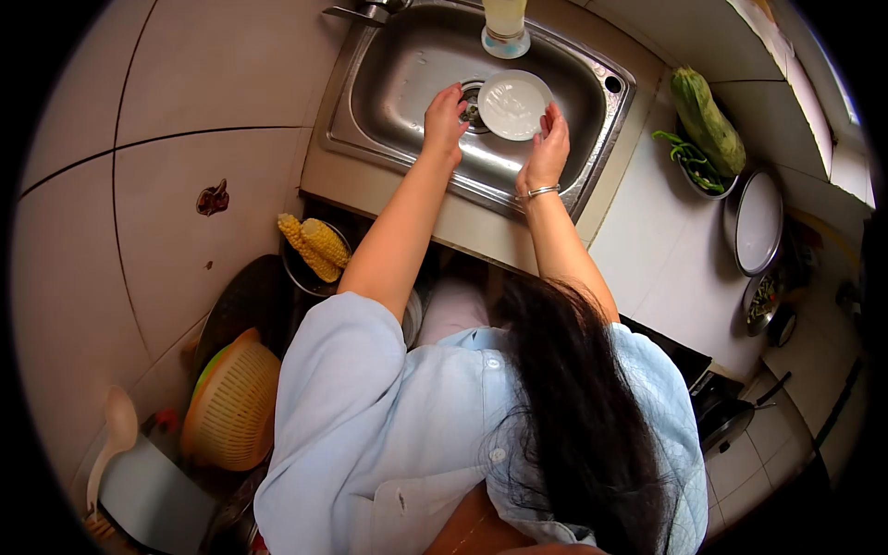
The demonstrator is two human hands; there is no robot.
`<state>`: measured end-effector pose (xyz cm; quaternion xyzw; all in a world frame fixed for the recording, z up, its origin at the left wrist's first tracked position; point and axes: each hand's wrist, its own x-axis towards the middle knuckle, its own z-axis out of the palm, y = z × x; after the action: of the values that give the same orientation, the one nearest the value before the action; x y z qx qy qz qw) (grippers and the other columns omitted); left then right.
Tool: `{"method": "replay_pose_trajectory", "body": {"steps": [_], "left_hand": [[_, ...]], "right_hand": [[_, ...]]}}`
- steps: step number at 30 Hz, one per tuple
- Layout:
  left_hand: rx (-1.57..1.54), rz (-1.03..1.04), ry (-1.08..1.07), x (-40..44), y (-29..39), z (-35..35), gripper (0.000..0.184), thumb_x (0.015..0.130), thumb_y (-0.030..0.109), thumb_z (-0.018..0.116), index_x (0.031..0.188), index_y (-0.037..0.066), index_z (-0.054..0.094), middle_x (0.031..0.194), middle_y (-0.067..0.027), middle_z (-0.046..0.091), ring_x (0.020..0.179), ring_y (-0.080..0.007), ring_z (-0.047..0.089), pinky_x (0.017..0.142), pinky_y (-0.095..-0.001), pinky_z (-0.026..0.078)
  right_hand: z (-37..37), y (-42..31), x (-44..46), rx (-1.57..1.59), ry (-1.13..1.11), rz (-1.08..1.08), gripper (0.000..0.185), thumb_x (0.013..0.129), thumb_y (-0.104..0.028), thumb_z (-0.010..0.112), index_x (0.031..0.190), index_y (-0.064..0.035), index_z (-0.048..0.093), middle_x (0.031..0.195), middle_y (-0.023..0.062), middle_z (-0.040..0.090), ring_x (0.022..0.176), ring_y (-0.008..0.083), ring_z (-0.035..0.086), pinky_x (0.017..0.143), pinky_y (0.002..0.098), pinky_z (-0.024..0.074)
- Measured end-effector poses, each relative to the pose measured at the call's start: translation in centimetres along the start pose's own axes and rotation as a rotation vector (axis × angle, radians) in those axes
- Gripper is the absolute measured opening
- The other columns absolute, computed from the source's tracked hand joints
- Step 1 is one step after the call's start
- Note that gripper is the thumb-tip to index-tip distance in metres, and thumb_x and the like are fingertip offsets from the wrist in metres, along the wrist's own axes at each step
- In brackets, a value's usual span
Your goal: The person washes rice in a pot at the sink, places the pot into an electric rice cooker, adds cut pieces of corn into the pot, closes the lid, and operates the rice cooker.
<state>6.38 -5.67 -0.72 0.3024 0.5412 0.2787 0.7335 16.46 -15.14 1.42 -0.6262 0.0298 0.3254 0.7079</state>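
A small white plate (509, 111) is over the steel sink (393, 83), partly across the drain (472, 109). Its face looks wet and shiny. My right hand (544, 153) is at the plate's lower right rim, thumb and fingers against the edge; a silver bangle circles that wrist. On the plate's other side, my left hand (444, 125) is held with fingers apart and slightly bent. A narrow gap separates it from the rim, and nothing is in it. Above the plate is a pale yellow translucent cylinder (505, 20) with a white and blue round end.
A metal tap part (370, 11) is at the sink's top left. On the right counter (647, 240) are a large green gourd (708, 120), green peppers (694, 166) in a bowl and a basin (758, 222). Corn cobs (314, 248) and a yellow colander (236, 407) are at lower left.
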Motion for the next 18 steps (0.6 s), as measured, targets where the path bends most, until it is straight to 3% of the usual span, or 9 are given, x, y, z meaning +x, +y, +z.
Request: {"method": "replay_pose_trajectory", "body": {"steps": [3, 4, 7, 12, 15, 18], "left_hand": [[0.056, -0.027, 0.057, 0.7, -1.2, 1.0, 0.041, 0.094, 0.031, 0.046, 0.130, 0.013, 0.047, 0.131, -0.0044, 0.048, 0.121, -0.0199, 0.042, 0.099, -0.0492, 0.031], [0.064, -0.040, 0.071, 1.1, -1.6, 1.3, 0.040, 0.094, 0.031, 0.046, 0.130, 0.014, 0.048, 0.131, -0.0037, 0.048, 0.121, -0.0192, 0.041, 0.099, -0.0493, 0.031], [0.065, -0.075, 0.099, 2.1, -2.6, 2.3, 0.039, 0.094, 0.031, 0.045, 0.130, 0.017, 0.048, 0.129, -0.0020, 0.049, 0.119, -0.0176, 0.042, 0.097, -0.0495, 0.033], [0.002, -0.092, 0.075, 3.0, -3.4, 3.6, 0.037, 0.094, 0.029, 0.044, 0.129, 0.019, 0.048, 0.123, -0.0026, 0.053, 0.110, -0.0188, 0.051, 0.087, -0.0492, 0.042], [-0.002, -0.111, 0.089, 3.1, -3.9, 4.0, 0.036, 0.097, 0.025, 0.039, 0.132, 0.018, 0.045, 0.121, -0.0034, 0.055, 0.101, -0.0182, 0.058, 0.072, -0.0392, 0.050], [-0.058, -0.097, 0.077, 3.3, -4.3, 4.3, 0.036, 0.097, 0.023, 0.037, 0.132, 0.018, 0.045, 0.119, -0.0046, 0.056, 0.102, -0.0196, 0.058, 0.074, -0.0430, 0.051]], "right_hand": [[-1.4, 1.1, 2.5, -0.060, 0.016, -0.090, 0.050, 0.095, -0.039, 0.036, 0.134, -0.0080, 0.045, 0.138, 0.0093, 0.043, 0.130, 0.0240, 0.035, 0.108, 0.0450, 0.0197], [-1.5, 1.3, 3.1, -0.050, 0.043, -0.066, 0.050, 0.095, -0.037, 0.038, 0.134, -0.0064, 0.045, 0.139, 0.0107, 0.041, 0.131, 0.0257, 0.033, 0.108, 0.0425, 0.0206], [-1.3, 2.2, 5.2, -0.053, 0.158, -0.018, 0.048, 0.097, -0.031, 0.036, 0.131, 0.0021, 0.046, 0.134, 0.0141, 0.047, 0.126, 0.0232, 0.042, 0.104, 0.0324, 0.0303], [-0.9, 3.6, 7.0, 0.047, 0.142, 0.122, 0.048, 0.095, -0.032, 0.038, 0.131, -0.0013, 0.047, 0.135, 0.0115, 0.048, 0.124, 0.0225, 0.044, 0.103, 0.0308, 0.0314], [-0.9, 3.7, 7.2, 0.060, 0.080, 0.165, 0.048, 0.095, -0.033, 0.038, 0.131, -0.0025, 0.047, 0.134, 0.0104, 0.048, 0.122, 0.0219, 0.045, 0.102, 0.0308, 0.0322], [-0.5, 3.9, 7.1, 0.157, 0.109, 0.175, 0.046, 0.093, -0.033, 0.049, 0.126, -0.0016, 0.050, 0.125, 0.0073, 0.055, 0.115, 0.0193, 0.050, 0.101, 0.0301, 0.0332]]}}
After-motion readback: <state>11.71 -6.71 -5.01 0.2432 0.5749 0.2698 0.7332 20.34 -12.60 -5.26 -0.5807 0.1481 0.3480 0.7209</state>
